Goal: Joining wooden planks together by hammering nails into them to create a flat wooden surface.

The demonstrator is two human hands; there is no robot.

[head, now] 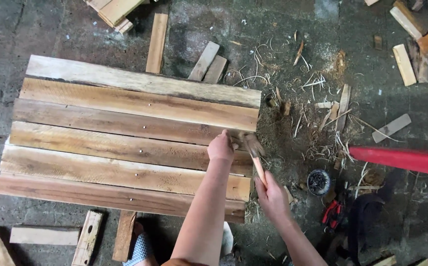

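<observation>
Watching from afar: I saw both hands at the panel's right edge.
Left hand (221,147): closed, fingers pinched on the plank panel (125,143), seemingly steadying a nail I couldn't make out.
Right hand (271,193): wrapped round the hammer (253,150), its blurred head just beside the left fingers.
Floor (293,29): dark concrete, strewn with offcuts and shavings; a tub of nails (318,181) sat near.

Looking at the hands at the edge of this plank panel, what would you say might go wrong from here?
The left hand pinches something tiny right beside the blurred wooden-handled hammer held by the right hand, so a glancing blow could hit fingers. The small round tub of dark nails sits close by the elbow and could be knocked over.
</observation>
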